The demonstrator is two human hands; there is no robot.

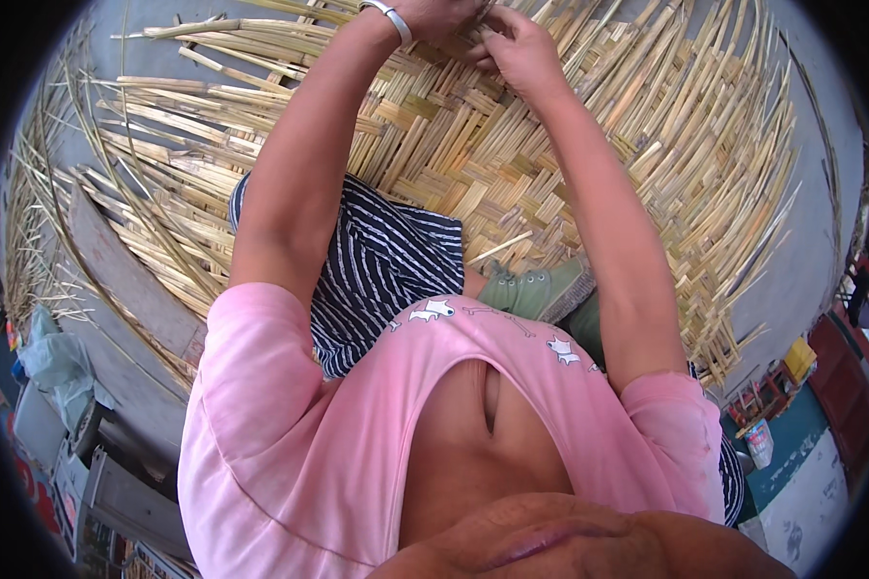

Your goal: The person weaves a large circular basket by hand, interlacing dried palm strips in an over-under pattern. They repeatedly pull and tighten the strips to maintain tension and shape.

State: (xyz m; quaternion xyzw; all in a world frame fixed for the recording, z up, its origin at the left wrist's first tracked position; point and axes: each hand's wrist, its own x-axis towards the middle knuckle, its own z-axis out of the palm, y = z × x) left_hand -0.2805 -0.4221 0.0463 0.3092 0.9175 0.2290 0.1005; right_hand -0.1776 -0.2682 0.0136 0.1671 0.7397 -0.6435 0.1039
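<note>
- My right hand (pixel 523 50) has its fingers curled in close to the strips; I cannot tell whether they pinch one.
- My left hand (pixel 444 15), a white band (pixel 392 21) on its wrist, is partly cut off by the upper edge, so I cannot tell its grip.
- Under both hands lies the woven mat (pixel 497 179), tight zigzag in the middle, long unwoven strip ends (pixel 188 101) fanning out left and right.
- My forearms cross over it and hide parts of the weave.
- At its near edge, my striped trousers (pixel 386 265) and green shoe (pixel 531 291) cover some more; a short loose strip (pixel 502 247) lies just beyond the shoe.
- Left, a flat board (pixel 130 275) lies by the strip ends, with thin stalks (pixel 53 207) farther out.
- Beyond the board, a pale plastic bag (pixel 58 352).
- Far right, a dark red panel (pixel 843 376).
</note>
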